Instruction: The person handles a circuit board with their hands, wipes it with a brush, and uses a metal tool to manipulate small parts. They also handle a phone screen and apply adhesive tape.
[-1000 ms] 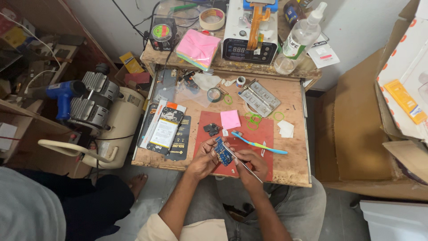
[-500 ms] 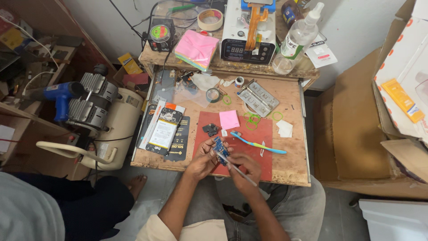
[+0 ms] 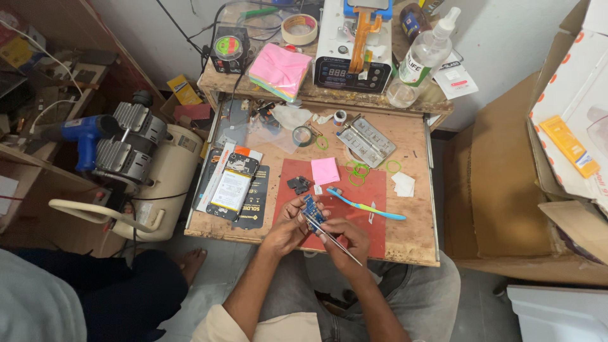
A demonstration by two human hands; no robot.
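My left hand [image 3: 288, 225] pinches a small blue circuit board [image 3: 311, 209] over the near edge of the red work mat [image 3: 373, 209]. With my right hand [image 3: 347, 239] I grip thin metal tweezers [image 3: 335, 239]; their tip touches the board and the handle slants down to the right. A blue and green toothbrush [image 3: 367, 206] lies on the mat just right of my hands. Small black parts [image 3: 299, 184] and a pink sticky note [image 3: 325, 170] rest on the mat beyond them.
An opened phone [image 3: 231, 188] lies on packaging at the wooden table's left. Green rubber bands [image 3: 358, 170], a metal jig [image 3: 365, 140] and a tape roll [image 3: 303, 135] sit further back. The rear shelf holds a white machine [image 3: 352, 47], a clear bottle [image 3: 419, 60] and pink paper [image 3: 280, 69]. An air compressor [image 3: 136, 168] stands left, cardboard boxes right.
My hands and the board have stayed at the mat's near edge, with only small shifts. The tweezers now slant lower to the right.
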